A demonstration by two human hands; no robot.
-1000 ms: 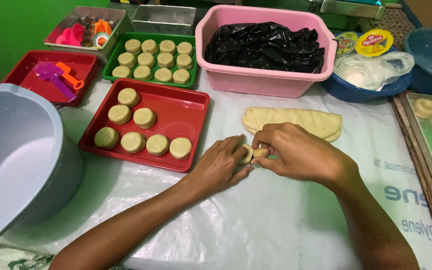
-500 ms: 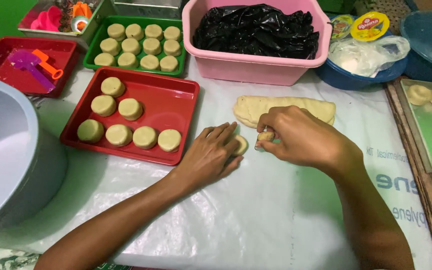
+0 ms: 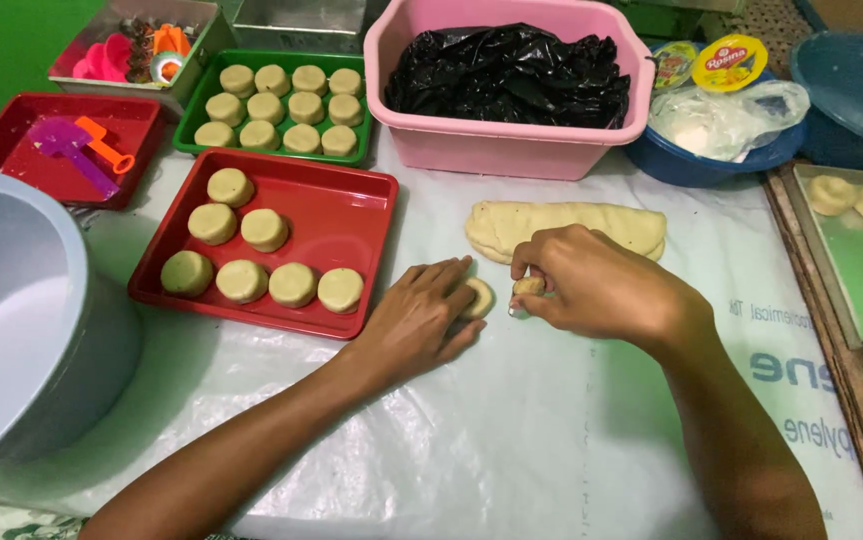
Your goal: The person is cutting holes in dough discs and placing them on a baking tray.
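Left hand (image 3: 421, 320) slid leftward, pale round dough disc (image 3: 478, 297)

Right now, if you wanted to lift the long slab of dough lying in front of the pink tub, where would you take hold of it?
Probably at its right end, coming from the right side. The dough slab lies flat and long, and the right hand covers part of its near edge, while the pink tub crowds the far side. It looks soft, so slide fingers under rather than pinch.

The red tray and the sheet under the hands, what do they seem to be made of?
The red tray looks like glossy moulded plastic, with light reflecting off its smooth base. The sheet seems thin translucent plastic film: it wrinkles and shines.
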